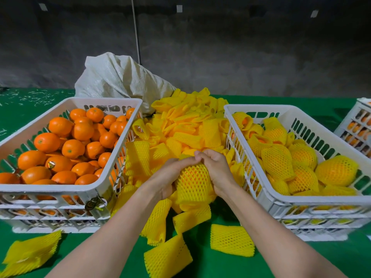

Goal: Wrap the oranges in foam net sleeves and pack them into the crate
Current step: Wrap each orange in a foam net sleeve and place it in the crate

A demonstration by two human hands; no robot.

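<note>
Oranges in two states flank the hands in the head view, the only one given. Bare oranges fill the left crate, which stands toward the counter's left edge. Wrapped oranges lie in the right crate, toward the right edge. Between the two crates a pile of sleeves spreads back toward the far edge, where a pale sack slumps. A few loose sleeves lie flat near the front edge, and part of a third crate shows at the far right.

Over the middle of the counter, the left hand and the right hand are both curled round one orange that sits inside a yellow foam net sleeve. Their fingertips meet at its far end, seemingly pinching the net. The peel shows through the stretched mesh, and slack net flares at the near end.

The sleeve's long axis runs roughly from the front edge toward the far edge, along the line of the forearms. The right crate lies just beside the right hand, whose wrist is close to the crate's near left corner, so I judge that hand the better placed to carry the fruit sideways over the rim. The crate has open room along its near side.
</note>
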